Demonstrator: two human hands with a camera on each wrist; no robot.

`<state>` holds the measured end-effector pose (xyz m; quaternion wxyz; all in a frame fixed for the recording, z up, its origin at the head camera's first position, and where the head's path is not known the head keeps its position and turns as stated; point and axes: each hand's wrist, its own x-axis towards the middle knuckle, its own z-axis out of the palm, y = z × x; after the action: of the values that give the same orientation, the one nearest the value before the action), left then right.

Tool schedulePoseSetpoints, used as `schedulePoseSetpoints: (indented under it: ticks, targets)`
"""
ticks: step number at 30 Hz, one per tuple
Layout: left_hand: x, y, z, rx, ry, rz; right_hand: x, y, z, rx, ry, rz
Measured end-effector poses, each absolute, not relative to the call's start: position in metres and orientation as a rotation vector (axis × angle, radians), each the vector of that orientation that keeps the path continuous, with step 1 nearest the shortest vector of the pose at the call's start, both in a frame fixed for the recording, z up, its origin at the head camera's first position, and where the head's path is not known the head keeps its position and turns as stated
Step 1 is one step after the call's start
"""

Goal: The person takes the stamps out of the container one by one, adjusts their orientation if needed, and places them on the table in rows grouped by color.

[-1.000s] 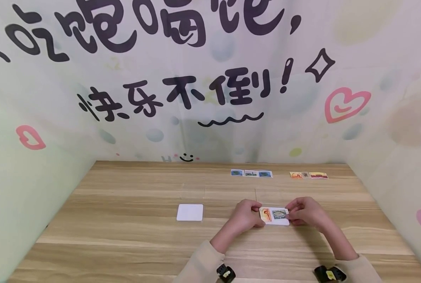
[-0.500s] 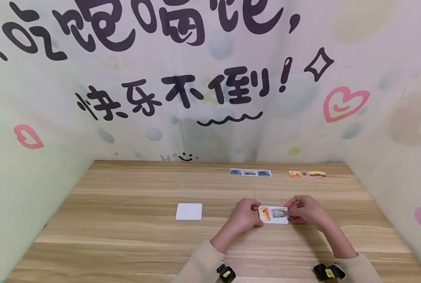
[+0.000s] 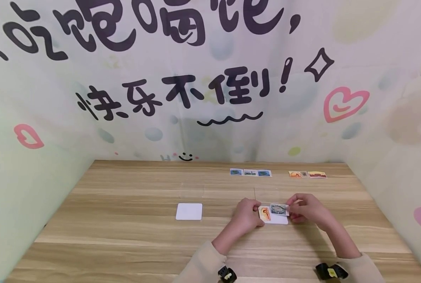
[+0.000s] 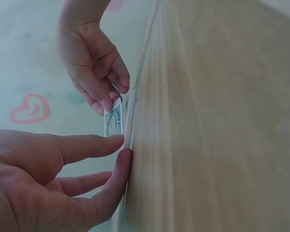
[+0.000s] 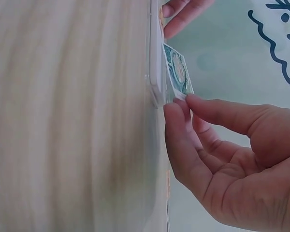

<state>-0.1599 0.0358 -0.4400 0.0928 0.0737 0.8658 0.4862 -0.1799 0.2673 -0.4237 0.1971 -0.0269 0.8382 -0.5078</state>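
My right hand (image 3: 307, 210) pinches a grey-green postage stamp (image 3: 279, 209) by its right edge. In the right wrist view the stamp (image 5: 179, 70) tilts up, raised above a white card (image 3: 280, 220). My left hand (image 3: 245, 215) steadies that card by its left edge, thumb near the lower corner and fingers near the upper one. An orange stamp (image 3: 265, 213) lies on the card's left part, close to the left fingers. From the left wrist view, the raised stamp (image 4: 113, 122) appears between both hands, and the card (image 4: 130, 118) is seen edge-on.
A second white card (image 3: 189, 211) lies to the left. Behind the two cards are clear transparent pieces (image 3: 192, 190), faint against the wooden table (image 3: 125, 236). Farther back lie a row of blue stamps (image 3: 251, 172) and a row of orange and red ones (image 3: 308, 174).
The grey-green stamp has gone from lying nearly flat on the card to lifted and tilted, as the right hand rose slightly. The left hand and the card have stayed almost still.
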Motion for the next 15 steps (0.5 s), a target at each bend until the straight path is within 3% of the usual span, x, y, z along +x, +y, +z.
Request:
schedulePoseSetpoints:
  ticks: [15]
  targets:
    - [-0.152, 0.035, -0.428, 0.448, 2.723, 1.204, -0.18, 0.27, -0.421, -0.065, 2.321, -1.474]
